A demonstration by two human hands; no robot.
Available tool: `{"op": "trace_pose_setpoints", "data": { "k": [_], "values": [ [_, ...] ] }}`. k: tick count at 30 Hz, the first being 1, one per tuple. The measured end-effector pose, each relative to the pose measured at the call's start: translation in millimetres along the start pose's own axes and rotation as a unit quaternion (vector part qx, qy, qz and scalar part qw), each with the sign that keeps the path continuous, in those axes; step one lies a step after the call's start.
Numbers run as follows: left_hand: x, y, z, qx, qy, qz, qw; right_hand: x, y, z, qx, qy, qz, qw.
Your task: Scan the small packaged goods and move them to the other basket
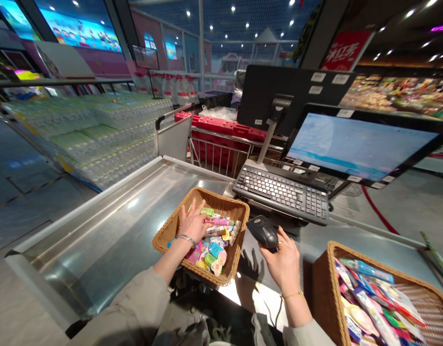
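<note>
The left hand [194, 222] lies spread, fingers apart, on a heap of small wrapped snack packets [213, 250] inside a woven wicker basket [221, 204]; the fingertips sit among the packets, and whether any packet is pinched cannot be told. A metal chain bracelet [186, 239] circles that wrist. The basket's rim is squarish and its weave is coarse, and the pile reaches partway up its walls.

Just to the right, the right hand [281, 263] curls closed around a black handheld barcode scanner [263, 231], its fingers wrapped over the grip, above the steel surface [99, 240] and beside the basket's right corner. A thin gold bracelet [292, 294] sits on that wrist, and a black cord [279, 312] drops below it.

A second wicker basket [329, 274] of flat, glossy packets is cut off by the lower right corner, its contents too blurred to read. Upward stand a black keyboard [281, 193] and a tilted touchscreen [358, 144], their bases partly hidden. The polished steel runs long toward the left edge, its rim curving up, with a shopping cart [173, 137] beyond its far end.
</note>
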State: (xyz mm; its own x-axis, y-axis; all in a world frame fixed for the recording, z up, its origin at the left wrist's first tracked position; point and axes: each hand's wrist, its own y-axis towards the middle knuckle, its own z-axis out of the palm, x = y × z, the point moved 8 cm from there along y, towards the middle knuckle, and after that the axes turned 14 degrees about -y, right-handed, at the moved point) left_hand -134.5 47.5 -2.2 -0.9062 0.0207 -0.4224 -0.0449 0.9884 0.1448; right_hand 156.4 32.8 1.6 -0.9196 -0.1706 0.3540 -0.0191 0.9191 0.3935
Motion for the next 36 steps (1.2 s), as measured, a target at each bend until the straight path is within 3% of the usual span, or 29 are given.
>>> {"op": "trace_pose_setpoints", "data": {
  "k": [9, 23, 36],
  "values": [
    [-23.1, -4.4, -18.8, -0.072, -0.016, 0.058, 0.996, -0.5, -9.0, -12.9, -0.013, 0.000, 0.006, 1.000],
    [-55.5, -5.1, -23.3, -0.083, -0.039, 0.090, 0.992, -5.5, -23.7, -33.9, -0.020, -0.004, 0.032, 0.999],
    [-71.9, -2.4, -22.1, -0.077, -0.050, 0.108, 0.990, -14.7, -33.0, -41.3, -0.034, -0.024, 0.025, 0.999]
  ]
}}
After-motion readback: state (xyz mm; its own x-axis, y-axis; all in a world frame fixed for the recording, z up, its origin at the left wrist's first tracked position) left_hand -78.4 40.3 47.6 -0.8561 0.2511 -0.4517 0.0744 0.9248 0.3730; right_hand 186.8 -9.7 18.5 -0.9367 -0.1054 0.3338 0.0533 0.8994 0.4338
